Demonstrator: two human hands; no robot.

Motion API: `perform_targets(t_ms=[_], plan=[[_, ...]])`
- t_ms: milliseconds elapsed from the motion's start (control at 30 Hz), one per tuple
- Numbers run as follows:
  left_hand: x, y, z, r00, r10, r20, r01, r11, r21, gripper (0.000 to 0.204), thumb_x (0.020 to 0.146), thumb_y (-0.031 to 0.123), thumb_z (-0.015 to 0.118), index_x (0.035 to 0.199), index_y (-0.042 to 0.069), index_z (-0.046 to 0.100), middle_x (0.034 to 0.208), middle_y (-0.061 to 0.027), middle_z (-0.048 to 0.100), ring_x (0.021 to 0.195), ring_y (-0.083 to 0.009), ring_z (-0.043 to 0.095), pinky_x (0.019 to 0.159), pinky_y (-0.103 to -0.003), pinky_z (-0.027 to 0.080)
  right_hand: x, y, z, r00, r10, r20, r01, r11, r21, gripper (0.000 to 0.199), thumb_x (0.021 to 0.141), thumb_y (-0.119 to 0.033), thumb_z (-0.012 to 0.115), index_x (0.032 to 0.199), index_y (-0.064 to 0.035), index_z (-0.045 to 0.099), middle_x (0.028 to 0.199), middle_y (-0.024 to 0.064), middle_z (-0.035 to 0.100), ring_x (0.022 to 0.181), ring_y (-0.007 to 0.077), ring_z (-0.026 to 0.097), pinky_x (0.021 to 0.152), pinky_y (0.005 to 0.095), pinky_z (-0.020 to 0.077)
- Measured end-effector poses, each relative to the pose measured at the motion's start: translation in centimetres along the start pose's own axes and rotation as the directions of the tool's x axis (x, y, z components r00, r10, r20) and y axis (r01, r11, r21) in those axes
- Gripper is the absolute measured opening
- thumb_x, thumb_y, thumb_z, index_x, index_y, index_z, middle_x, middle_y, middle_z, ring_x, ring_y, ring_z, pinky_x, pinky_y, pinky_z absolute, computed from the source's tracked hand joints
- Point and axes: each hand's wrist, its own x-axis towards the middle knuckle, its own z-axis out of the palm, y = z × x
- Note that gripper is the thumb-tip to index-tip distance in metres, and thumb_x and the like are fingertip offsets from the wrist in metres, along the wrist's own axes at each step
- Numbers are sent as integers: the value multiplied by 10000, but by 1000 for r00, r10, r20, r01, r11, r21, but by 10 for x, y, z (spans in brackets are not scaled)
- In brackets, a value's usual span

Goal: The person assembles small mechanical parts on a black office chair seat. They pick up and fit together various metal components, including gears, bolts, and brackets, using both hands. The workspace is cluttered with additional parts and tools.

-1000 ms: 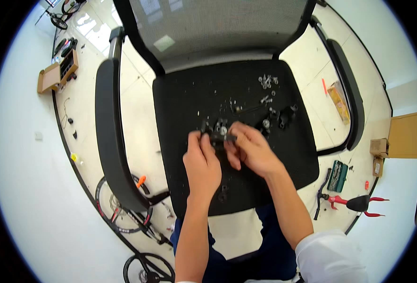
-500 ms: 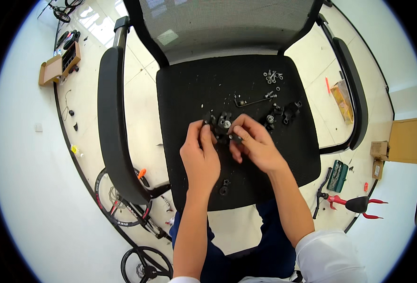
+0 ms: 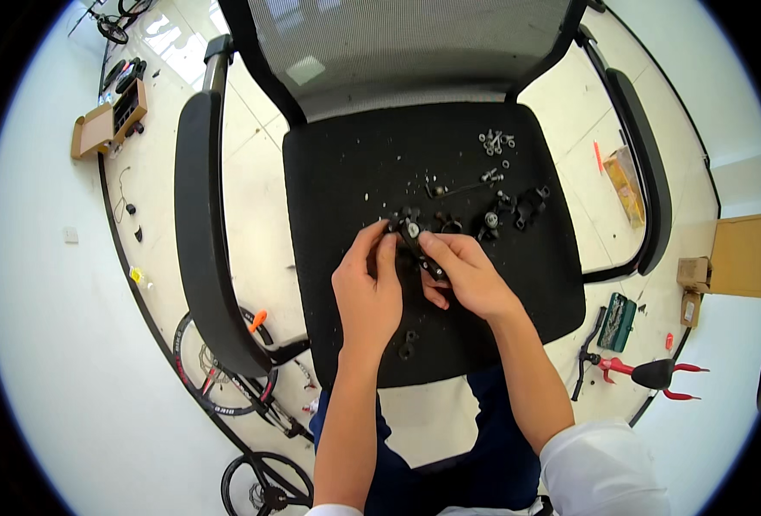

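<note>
Over the black chair seat [image 3: 337, 163], both my hands hold a small black bicycle part [image 3: 414, 241] with a silvery round spot on it. My left hand [image 3: 368, 288] pinches its far left end between thumb and fingers. My right hand [image 3: 475, 273] grips the right side, thumb on top and fingers curled under. The part's exact kind cannot be made out. Just beyond my right fingers lie a dark ring-shaped piece [image 3: 449, 224] and a thin hex key [image 3: 465, 187]. Further right sit black clamp-like parts [image 3: 531, 207]. A small black link piece [image 3: 408, 345] lies near the seat's front.
Several silver bolts and nuts [image 3: 495, 142] lie at the seat's far right. Armrests [image 3: 200, 206] flank the seat, and a mesh backrest [image 3: 397, 52] rises behind. On the floor are a bicycle wheel [image 3: 180, 353], a green toolbox [image 3: 617, 322] and a red-and-black frame [image 3: 651, 372].
My hands have drawn closer together, and the black part has turned to slant between them. The right thumb has moved up onto it. A dark ring-shaped piece now shows behind my right fingers.
</note>
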Motion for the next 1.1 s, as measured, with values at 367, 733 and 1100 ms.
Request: perform_targets(t_ms=[367, 733, 1100], plan=[[2, 24, 1, 996, 85, -3, -84, 992, 93, 257, 863, 14, 628, 1118, 2, 649, 1141, -138, 643, 1022, -219, 629, 859, -307, 494, 3, -1, -8, 975, -202, -93, 194, 977, -85, 327, 1051, -299, 380, 850, -57, 469, 625, 0, 435, 466, 80, 387, 443, 223, 308], [-3, 10, 2, 836, 505, 217, -548, 738, 393, 111, 783, 75, 698, 894, 62, 703, 966, -31, 696, 1035, -238, 604, 919, -386, 424, 5, -6, -16, 954, -243, -174, 178, 930, -322, 421, 1044, -262, 404, 772, 23, 551, 570, 21, 459, 505, 86, 428, 471, 273, 346], [-15, 15, 3, 903, -235, 359, 372, 847, -381, 455, 851, -21, 681, 1158, 47, 352, 784, -126, 675, 711, -139, 652, 646, -236, 506, -6, -3, -3, 930, -329, -165, 225, 863, -453, 287, 997, -166, 462, 864, 66, 563, 630, 197, 553, 527, 258, 563, 522, 349, 422]])
